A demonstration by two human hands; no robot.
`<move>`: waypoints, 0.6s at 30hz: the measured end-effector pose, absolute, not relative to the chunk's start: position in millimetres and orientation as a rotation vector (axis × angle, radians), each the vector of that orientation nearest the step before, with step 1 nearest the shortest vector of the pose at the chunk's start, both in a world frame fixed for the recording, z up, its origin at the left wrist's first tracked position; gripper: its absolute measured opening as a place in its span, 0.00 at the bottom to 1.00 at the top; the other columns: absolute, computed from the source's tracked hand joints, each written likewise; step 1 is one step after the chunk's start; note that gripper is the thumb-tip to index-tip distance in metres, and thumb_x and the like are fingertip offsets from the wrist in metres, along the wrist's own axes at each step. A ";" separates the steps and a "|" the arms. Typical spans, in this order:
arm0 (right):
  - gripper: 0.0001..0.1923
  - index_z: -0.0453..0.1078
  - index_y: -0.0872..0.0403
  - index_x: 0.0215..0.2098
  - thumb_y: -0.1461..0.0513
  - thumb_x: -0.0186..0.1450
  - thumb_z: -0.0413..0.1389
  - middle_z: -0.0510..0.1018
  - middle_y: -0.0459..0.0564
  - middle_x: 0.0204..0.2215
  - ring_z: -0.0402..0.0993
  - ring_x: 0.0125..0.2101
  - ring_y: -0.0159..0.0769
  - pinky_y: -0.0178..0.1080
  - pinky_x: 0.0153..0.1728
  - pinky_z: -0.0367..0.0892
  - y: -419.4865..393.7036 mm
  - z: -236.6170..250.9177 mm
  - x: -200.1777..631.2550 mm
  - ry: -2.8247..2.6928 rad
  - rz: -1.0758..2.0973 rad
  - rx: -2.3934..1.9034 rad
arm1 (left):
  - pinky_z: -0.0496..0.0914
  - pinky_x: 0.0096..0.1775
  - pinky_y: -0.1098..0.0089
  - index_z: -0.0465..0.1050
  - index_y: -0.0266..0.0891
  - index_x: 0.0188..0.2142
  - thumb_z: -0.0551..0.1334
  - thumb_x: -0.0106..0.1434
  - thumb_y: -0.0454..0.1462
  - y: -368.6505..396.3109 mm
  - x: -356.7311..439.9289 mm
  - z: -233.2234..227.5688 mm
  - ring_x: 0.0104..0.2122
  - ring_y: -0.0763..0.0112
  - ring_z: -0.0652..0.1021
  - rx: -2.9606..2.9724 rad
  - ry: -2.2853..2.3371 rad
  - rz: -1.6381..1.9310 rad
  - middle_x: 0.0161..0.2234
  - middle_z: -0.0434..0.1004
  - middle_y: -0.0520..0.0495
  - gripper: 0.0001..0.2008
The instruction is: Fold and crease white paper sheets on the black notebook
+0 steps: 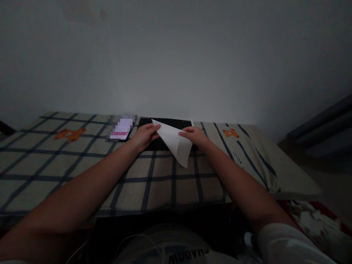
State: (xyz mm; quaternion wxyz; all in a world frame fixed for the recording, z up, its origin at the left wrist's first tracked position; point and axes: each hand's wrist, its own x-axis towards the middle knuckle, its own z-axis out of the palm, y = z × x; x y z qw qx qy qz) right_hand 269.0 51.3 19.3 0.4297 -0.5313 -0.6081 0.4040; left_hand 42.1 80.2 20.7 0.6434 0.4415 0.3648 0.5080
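Observation:
A white sheet of paper (173,141), folded to a point at its upper left, is held up between my two hands. My left hand (145,137) pinches its left edge near the tip. On the other side, my right hand (195,136) grips the upper right part between thumb and fingers, and the paper's lower end curls down toward me. Under the paper lies a flat black pad (170,121) with small white marks along its far edge, partly covered by the paper and hands.
A phone (122,127) with a lit, blurred screen lies left of the pad. The checked tablecloth (162,183) carries orange bear figures (70,134). A pale wall (170,62) rises behind the table. At lower right is a red container (327,211) with crumpled white material.

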 end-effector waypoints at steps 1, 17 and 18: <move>0.19 0.76 0.57 0.35 0.52 0.51 0.63 0.79 0.52 0.34 0.72 0.30 0.32 0.36 0.31 0.65 51.5 18.8 269.1 -1.512 1.004 -1.334 | 0.73 0.46 0.69 0.76 0.34 0.33 0.66 0.56 0.32 80.6 41.8 20.5 0.37 0.72 0.78 1.007 0.830 1.155 0.36 0.79 0.44 0.04; 0.17 0.77 0.56 0.35 0.54 0.52 0.63 0.80 0.52 0.34 0.73 0.31 0.33 0.37 0.32 0.66 53.0 15.3 270.4 -1.505 0.988 -1.336 | 0.73 0.45 0.69 0.74 0.36 0.35 0.63 0.60 0.36 84.5 37.5 24.3 0.37 0.73 0.78 0.957 0.808 1.223 0.37 0.78 0.45 0.05; 0.17 0.77 0.56 0.35 0.53 0.52 0.63 0.80 0.52 0.34 0.73 0.31 0.33 0.37 0.33 0.66 53.2 15.1 270.8 -1.509 0.975 -1.337 | 0.73 0.45 0.70 0.74 0.36 0.35 0.63 0.60 0.36 85.9 36.2 24.2 0.36 0.74 0.78 0.954 0.804 1.236 0.37 0.78 0.46 0.05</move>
